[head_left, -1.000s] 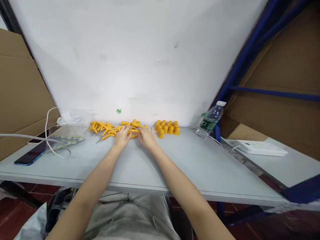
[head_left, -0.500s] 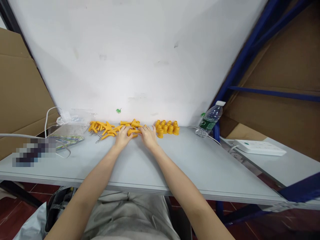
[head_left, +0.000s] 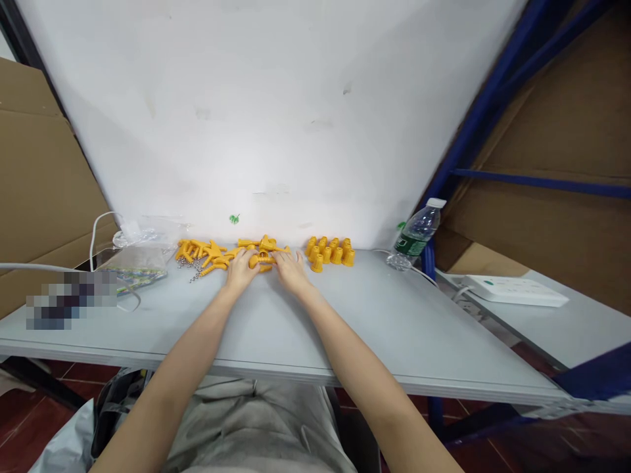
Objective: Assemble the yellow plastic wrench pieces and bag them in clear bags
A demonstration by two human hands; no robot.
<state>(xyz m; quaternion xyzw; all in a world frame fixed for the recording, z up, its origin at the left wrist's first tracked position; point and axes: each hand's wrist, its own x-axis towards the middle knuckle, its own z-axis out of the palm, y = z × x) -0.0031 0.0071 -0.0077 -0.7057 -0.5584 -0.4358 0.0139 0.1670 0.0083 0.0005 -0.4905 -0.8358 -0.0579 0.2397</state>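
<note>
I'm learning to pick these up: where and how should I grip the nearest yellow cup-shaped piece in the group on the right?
Probably pinch the nearest yellow cup-shaped piece by the sides of its narrower upper part, coming from the front: it stands upright, wide end down, with the other cup-shaped pieces behind it.

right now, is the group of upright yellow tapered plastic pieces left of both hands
No, the group of upright yellow tapered plastic pieces stands on the grey tabletop to the right of the right hand.
</note>
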